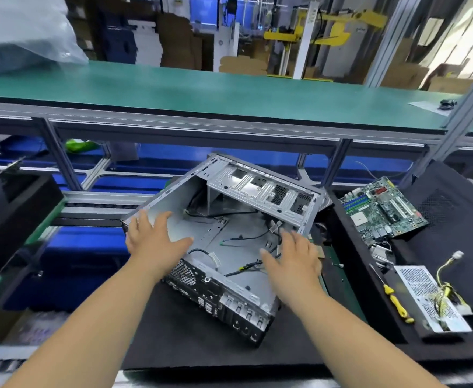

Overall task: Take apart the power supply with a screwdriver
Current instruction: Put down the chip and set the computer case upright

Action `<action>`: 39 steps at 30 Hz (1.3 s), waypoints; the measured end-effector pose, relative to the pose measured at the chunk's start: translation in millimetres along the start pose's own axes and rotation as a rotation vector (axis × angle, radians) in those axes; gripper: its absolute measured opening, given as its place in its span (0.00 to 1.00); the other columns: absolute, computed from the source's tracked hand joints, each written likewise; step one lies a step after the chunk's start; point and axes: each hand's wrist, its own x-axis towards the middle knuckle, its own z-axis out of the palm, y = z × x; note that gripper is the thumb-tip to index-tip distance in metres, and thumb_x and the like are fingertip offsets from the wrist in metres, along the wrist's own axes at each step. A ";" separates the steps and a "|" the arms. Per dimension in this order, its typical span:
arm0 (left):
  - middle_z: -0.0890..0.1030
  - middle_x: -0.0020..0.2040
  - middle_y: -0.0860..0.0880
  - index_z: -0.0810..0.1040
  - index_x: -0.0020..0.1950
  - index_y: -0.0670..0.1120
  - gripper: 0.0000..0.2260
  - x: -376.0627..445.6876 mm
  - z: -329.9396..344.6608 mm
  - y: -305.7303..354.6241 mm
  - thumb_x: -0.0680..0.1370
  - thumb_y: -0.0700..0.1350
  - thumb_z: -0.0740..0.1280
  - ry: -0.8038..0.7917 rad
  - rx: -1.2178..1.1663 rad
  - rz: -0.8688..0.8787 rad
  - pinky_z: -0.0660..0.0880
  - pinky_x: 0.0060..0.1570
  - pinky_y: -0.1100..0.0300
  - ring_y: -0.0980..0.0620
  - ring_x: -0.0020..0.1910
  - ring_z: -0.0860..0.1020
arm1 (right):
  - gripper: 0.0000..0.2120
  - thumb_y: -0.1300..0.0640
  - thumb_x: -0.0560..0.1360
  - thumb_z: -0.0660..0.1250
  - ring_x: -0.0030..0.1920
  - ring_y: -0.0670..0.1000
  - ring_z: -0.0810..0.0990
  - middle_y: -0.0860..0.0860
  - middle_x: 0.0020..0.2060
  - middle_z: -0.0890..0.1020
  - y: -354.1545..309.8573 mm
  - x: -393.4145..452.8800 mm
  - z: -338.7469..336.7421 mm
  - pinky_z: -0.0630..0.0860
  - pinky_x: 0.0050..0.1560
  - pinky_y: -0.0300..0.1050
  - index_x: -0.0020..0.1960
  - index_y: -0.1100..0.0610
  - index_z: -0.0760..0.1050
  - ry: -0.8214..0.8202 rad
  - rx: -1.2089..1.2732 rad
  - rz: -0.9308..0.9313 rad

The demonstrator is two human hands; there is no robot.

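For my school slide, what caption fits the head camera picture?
Both hands, left and right, reach over an open case; power supply and screwdriver wait aside.

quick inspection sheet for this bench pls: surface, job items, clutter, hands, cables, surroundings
Surface: black mat under the work, green strip beside it.
Job's things: power supply lies at right, out of the open computer case; yellow screwdriver lies beside it, untouched.
Clutter: motherboard at right, behind the power supply.
Grippers: left hand open, on the case's left wall; right hand open over the case's right side, contact unclear. Neither holds a tool.
Cables: loose black cables inside the case; yellow wire bundle on the power supply.
Surroundings: green conveyor belt behind; cardboard boxes beyond.
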 end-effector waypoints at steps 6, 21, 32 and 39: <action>0.39 0.80 0.43 0.56 0.78 0.55 0.37 -40.1 26.2 43.5 0.73 0.58 0.70 0.091 -0.003 -0.071 0.43 0.75 0.43 0.42 0.78 0.38 | 0.24 0.41 0.80 0.60 0.68 0.58 0.65 0.52 0.68 0.72 44.9 70.0 -41.9 0.61 0.67 0.53 0.71 0.52 0.69 0.039 -0.080 -0.204; 0.41 0.80 0.43 0.46 0.80 0.53 0.38 -104.6 57.5 82.5 0.76 0.44 0.65 0.042 -0.189 -0.304 0.75 0.49 0.53 0.39 0.61 0.75 | 0.21 0.45 0.82 0.58 0.65 0.54 0.72 0.53 0.62 0.78 96.5 143.9 -64.9 0.69 0.67 0.52 0.66 0.58 0.75 -0.097 -0.157 -0.570; 0.43 0.81 0.42 0.55 0.78 0.58 0.33 -92.6 37.9 55.7 0.76 0.44 0.63 -0.016 -0.178 -0.198 0.72 0.42 0.58 0.44 0.55 0.77 | 0.17 0.49 0.83 0.57 0.67 0.55 0.69 0.52 0.65 0.76 95.3 129.1 -69.7 0.65 0.69 0.53 0.66 0.56 0.76 -0.140 -0.130 -0.569; 0.44 0.81 0.44 0.57 0.78 0.59 0.31 -72.8 15.9 14.3 0.78 0.43 0.63 -0.043 -0.220 -0.076 0.66 0.48 0.59 0.47 0.68 0.71 | 0.18 0.52 0.85 0.52 0.63 0.57 0.71 0.51 0.61 0.77 73.7 107.0 -59.6 0.65 0.66 0.50 0.64 0.52 0.78 -0.136 -0.203 -0.494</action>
